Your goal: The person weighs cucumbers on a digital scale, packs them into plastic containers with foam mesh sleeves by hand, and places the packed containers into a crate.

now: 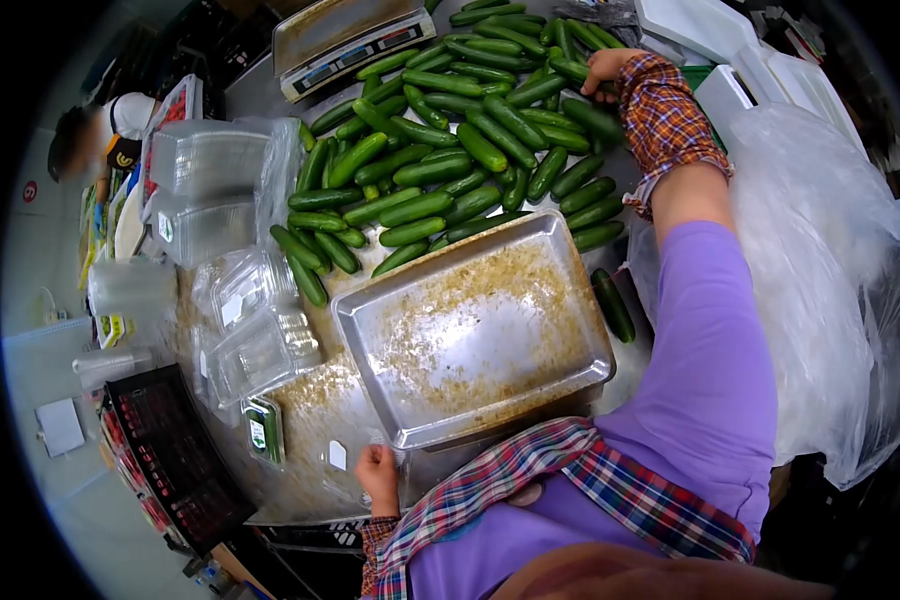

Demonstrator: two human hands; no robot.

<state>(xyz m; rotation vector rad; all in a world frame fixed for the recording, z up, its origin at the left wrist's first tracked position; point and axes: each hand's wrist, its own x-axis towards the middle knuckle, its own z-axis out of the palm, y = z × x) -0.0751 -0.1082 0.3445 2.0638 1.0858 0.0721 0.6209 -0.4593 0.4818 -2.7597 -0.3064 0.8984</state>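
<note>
Green, smooth cucumbers, dozens and too overlapped to count, heap on the metal bench beyond one rectangular, brown-stained metal tray. Two hands: the right hand curls at the heap's far right, the left hand near the tray's corner; whether either grips anything, I cannot tell.

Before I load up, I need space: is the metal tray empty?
Empty: the metal tray shows its whole stained bottom, the cucumbers lying outside it.

Green cucumbers heaped loosely, pointing various ways, beyond brown-stained shallow metal tray.
</note>
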